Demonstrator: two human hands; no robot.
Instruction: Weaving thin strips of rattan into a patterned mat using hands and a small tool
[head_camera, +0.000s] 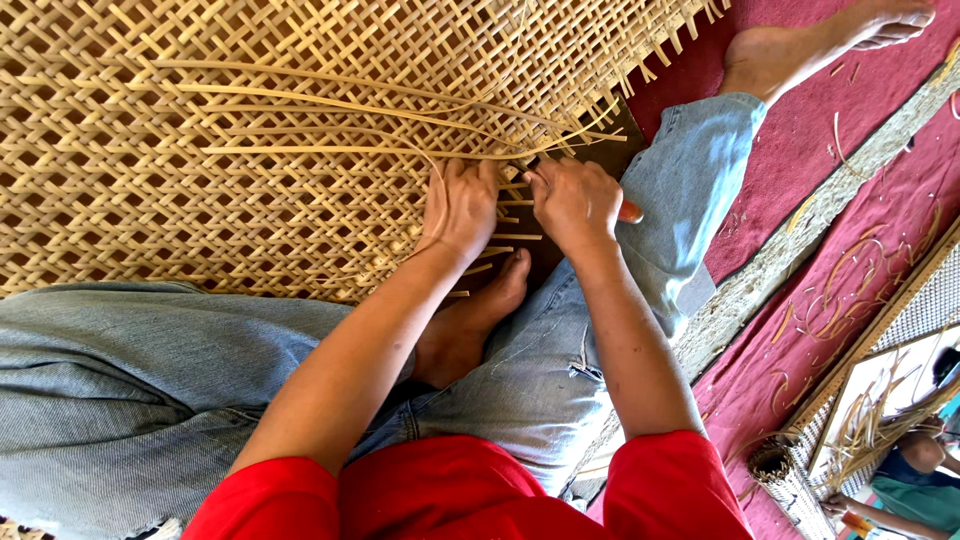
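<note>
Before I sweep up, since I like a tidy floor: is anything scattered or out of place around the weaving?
Yes: loose cane scraps lie strewn over the red mat, right of the woven panel. Otherwise nothing looks damaged.

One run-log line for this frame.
left hand: pressing woven cane mat | right hand: pinching loose cane strip | seated, floor

A floor-level cane-weaving workshop is shown. A large woven cane mat (250, 150) is spread across the floor, and loose cane strips (330, 105) are laid over it. Beside the mat, red carpet (800, 140) is littered with cane offcuts (830, 310), and beyond those a framed woven panel (930, 300) is seen.
</note>
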